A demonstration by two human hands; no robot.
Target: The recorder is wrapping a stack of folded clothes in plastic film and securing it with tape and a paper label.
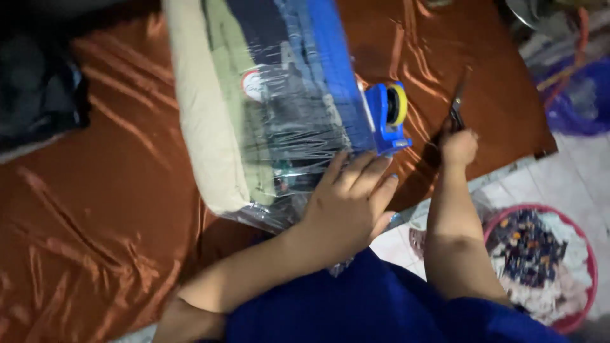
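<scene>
You see a rust-orange satin cloth (95, 209), a blue tape dispenser (387, 117) with yellow roll, and a pink basket (588, 254) lower right.

We see one package: a clear plastic bag (273, 108) of folded clothes in cream, olive, navy and blue layers, lying on the rust satin cloth (95, 209), long side running top to bottom of the view. One label: a round white sticker with red rim (253, 84) on the bag's upper face, near the middle. No signs or screens visible.
</scene>
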